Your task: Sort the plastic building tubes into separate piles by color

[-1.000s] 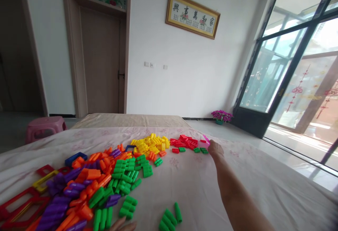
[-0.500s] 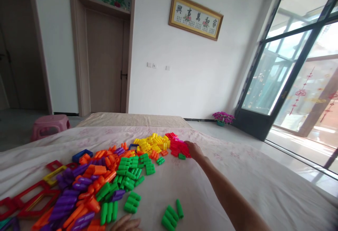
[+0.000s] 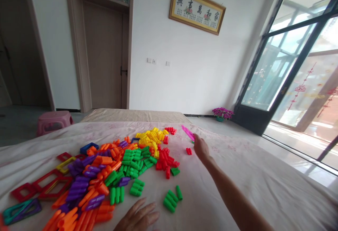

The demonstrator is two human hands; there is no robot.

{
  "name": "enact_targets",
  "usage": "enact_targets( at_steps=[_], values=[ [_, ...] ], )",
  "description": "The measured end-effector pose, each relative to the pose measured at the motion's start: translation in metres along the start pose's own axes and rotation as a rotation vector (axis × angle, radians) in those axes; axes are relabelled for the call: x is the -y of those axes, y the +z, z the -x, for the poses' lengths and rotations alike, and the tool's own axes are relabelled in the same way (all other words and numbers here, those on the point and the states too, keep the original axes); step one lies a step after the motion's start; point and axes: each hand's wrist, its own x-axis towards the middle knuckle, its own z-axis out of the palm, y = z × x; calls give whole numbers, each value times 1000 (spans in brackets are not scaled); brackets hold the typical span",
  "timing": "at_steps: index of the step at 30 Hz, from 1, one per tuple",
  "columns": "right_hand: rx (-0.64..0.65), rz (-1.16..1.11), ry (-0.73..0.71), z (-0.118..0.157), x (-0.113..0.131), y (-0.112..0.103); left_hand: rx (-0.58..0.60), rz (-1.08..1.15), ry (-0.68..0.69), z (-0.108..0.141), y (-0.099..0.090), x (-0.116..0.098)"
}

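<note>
My right hand [image 3: 202,148] is reached out over the sheet at the far right of the pile, its fingers closed on a long, flat pink piece [image 3: 187,132] blurred by motion. A bit of green shows by its fingertips. Nearby lie red bullet-shaped connecting blocks [image 3: 166,159], most in a cluster to the left. My left hand [image 3: 139,217] rests at the lower middle, fingers apart, holding nothing. Just beyond it are green blocks [image 3: 136,187], and more green blocks [image 3: 170,201] lie to its right.
Yellow blocks [image 3: 151,136], orange blocks [image 3: 105,160] and purple blocks [image 3: 76,190] spread across the patterned sheet [image 3: 237,174]. Red frame-shaped tiles [image 3: 25,192] lie at the left. Behind stand a pink stool [image 3: 55,122] and a flower pot [image 3: 219,119].
The red blocks have shifted from the far end towards me and scattered. My right hand has lifted the pink piece away from them. More of my left hand shows.
</note>
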Motion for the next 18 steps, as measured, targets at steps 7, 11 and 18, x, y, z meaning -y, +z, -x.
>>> enact_targets(
  at_steps=[7, 11, 18],
  values=[
    [148, 178, 48, -4, -38, 3, 276, 7, 43, -60, 31, -14],
    [148, 136, -234, 37, 20, 20, 421, -1, -176, -76, 38, -1],
    [170, -59, -441, 106, 116, 16, 527, -215, -461, -45, 17, 41]
  ],
)
